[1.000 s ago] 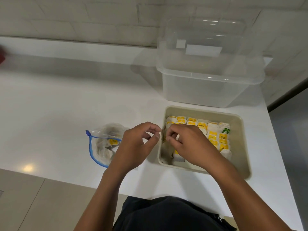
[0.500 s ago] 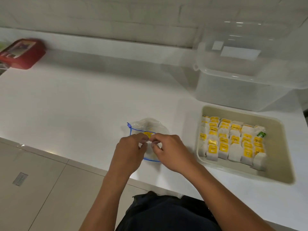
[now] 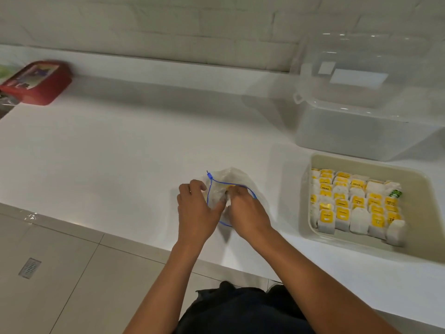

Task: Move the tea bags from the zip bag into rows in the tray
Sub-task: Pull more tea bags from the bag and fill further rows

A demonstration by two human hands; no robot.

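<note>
Centrally, clear zip bag point(image 3: 231, 186) lay on white desk point(image 3: 108, 153), left hand point(image 3: 196, 208) gripped its blue-edged mouth, right hand point(image 3: 245, 210) reached inside, fingers hidden, grasp unclear, tea bags point(image 3: 354, 203) stood in rows in beige tray point(image 3: 419, 237) at right.

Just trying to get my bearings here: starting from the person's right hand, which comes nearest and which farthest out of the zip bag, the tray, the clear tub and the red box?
1. Zip bag: the right hand reaches into it.
2. Tray: to the right, on the counter.
3. Clear tub: behind the tray, by the wall.
4. Red box: far left corner.
</note>
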